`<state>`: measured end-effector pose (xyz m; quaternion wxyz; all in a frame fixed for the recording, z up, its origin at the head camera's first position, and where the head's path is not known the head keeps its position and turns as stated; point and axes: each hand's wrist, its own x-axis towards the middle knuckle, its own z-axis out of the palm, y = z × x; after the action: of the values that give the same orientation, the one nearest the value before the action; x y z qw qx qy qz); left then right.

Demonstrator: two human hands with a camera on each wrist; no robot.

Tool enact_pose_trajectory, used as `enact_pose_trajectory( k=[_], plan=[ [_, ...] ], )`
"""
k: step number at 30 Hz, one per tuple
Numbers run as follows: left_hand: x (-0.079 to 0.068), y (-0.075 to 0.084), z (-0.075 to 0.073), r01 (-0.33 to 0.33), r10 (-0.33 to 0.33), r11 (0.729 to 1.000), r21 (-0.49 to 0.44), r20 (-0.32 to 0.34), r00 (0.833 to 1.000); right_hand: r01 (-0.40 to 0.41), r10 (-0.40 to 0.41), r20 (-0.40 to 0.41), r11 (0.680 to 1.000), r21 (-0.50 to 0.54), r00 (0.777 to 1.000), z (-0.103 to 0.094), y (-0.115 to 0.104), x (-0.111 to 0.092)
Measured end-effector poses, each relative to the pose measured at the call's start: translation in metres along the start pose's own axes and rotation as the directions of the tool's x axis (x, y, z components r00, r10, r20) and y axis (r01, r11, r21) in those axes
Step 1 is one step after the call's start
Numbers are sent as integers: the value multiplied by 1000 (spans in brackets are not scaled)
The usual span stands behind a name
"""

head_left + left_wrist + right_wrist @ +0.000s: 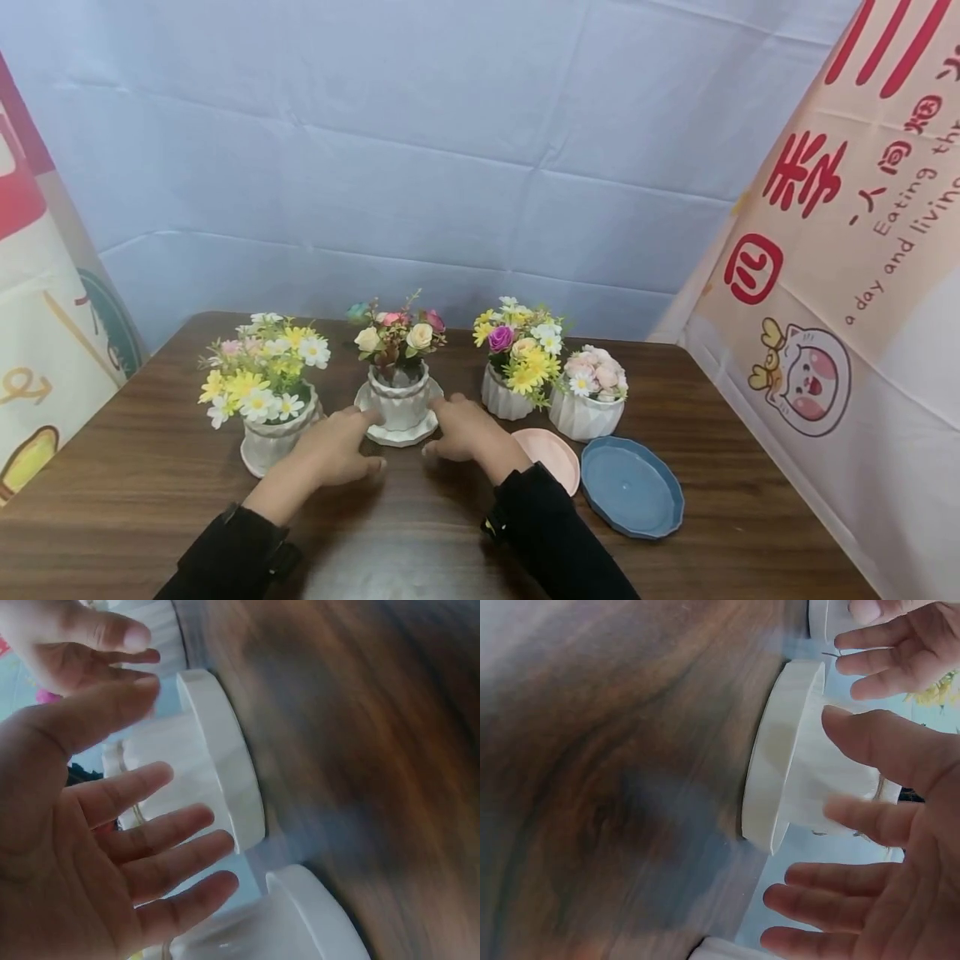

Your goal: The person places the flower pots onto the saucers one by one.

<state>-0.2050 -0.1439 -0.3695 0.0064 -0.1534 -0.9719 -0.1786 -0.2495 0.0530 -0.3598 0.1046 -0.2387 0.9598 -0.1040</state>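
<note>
A white pot (pixel 401 406) of artificial roses (pixel 396 337) stands upright on a scalloped white saucer (pixel 405 438), mid-table in the head view. My left hand (pixel 337 447) reaches in at the pot's left side, and my right hand (pixel 467 429) faces it from the right. Both hands have their fingers spread and extended, fingertips close by the pot and saucer. In the left wrist view, the left palm (pixel 75 862) is turned toward the camera, with its fingers overlapping the pot (pixel 169 761). Likewise, the right palm (pixel 907 900) shows beside the saucer (pixel 769 765) in the right wrist view.
Left of my left hand, a white pot with yellow and white daisies (pixel 258 383) stands on a saucer. Two more white flower pots, one with mixed flowers (pixel 525 354) and one with pale pink flowers (pixel 596 375), stand right. Nearer lie a pink saucer (pixel 551 458) and a blue saucer (pixel 632 485).
</note>
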Motion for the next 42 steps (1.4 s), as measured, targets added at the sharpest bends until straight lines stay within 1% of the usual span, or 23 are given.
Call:
enact_pose_trajectory(
  k=[2,5,9,17,24,28,32,36,39,42],
  plan=[
    [-4,0,0,-48,48,999,19,17,999,18,-18,1,999,-29,1000,1,1,-3],
    [-10,0,1,-104,103,993,59,15,995,27,-27,1,998,-57,1000,2,2,-8],
    [-14,2,2,-147,147,985,87,5,989,23,-23,1,998,-63,1000,3,2,-11],
    [-14,8,4,-131,131,989,69,6,991,25,-25,-8,998,-52,1000,4,2,-11],
    [-13,16,9,-127,127,991,35,3,992,20,-21,-20,998,-57,1000,0,9,-16],
    [-11,22,13,-143,143,990,19,-3,990,26,-27,-37,999,-37,999,-2,17,-19],
    [-7,30,19,-171,171,985,9,-10,985,8,-7,-40,1000,17,999,-2,27,-22],
    [-1,35,25,-205,205,979,18,-12,979,-10,13,-43,997,71,999,-4,38,-26],
    [3,39,28,-228,229,973,37,-17,973,-16,20,-42,996,88,999,-5,45,-29],
    [5,44,30,-234,235,971,52,-32,971,-15,19,-46,996,88,999,-6,50,-31]
  ],
)
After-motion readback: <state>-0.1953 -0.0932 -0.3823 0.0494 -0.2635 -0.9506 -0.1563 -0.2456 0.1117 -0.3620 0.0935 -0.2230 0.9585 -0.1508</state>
